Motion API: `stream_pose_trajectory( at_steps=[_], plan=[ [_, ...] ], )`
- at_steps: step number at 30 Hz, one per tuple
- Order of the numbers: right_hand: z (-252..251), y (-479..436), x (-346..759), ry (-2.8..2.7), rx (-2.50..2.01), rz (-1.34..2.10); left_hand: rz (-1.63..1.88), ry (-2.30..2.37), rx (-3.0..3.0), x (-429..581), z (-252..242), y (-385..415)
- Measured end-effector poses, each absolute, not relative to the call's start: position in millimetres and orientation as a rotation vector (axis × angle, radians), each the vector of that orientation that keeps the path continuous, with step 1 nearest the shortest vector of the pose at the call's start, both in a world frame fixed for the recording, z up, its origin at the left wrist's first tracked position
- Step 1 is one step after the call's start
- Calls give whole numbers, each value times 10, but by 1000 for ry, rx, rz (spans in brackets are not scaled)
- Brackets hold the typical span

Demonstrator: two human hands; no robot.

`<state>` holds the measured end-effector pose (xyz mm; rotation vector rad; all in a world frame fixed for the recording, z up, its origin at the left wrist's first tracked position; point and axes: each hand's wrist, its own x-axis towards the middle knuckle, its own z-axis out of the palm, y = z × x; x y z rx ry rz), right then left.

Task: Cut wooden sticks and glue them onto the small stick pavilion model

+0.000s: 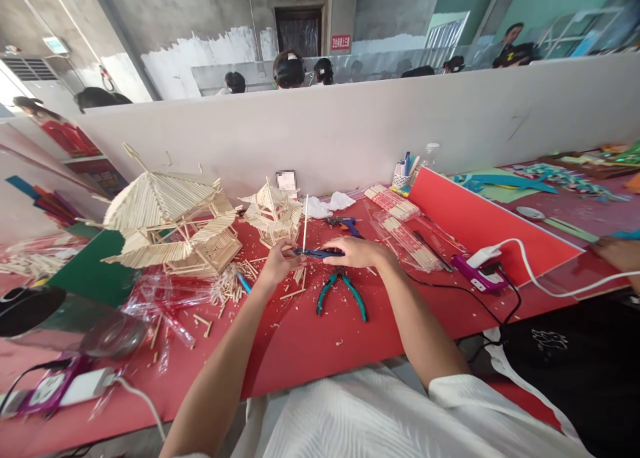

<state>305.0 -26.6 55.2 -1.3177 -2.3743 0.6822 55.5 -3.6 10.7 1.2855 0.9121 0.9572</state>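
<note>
My left hand (280,263) is closed, its fingertips pinching the lower part of a thin wooden stick (305,219) that stands upright. Dark blue pliers (326,253) are gripped in my right hand (354,253), their jaws reaching the stick beside my left fingertips. Just below lie pliers with teal handles (321,295), spread apart on the red table (320,351). Short cut stick pieces (295,291) and chips are scattered under my left hand. A small pavilion model made of sticks (273,215) stands behind it, with a larger stick pavilion (160,208) to the left.
A blue glue gun (350,227) and bundles of sticks (410,238) lie behind my right hand. Purple power strips (477,275) with cables sit at both sides. A clear jar (75,321) lies at left. A red board (480,225) leans right, near another person's hand (617,253).
</note>
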Motion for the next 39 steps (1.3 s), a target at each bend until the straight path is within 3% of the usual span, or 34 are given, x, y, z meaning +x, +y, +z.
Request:
stream_pose_trajectory(
  at_steps=[39],
  plan=[
    [664, -341, 2928, -2584, -1505, 606, 860, 978, 1278, 521, 94, -23]
  ],
)
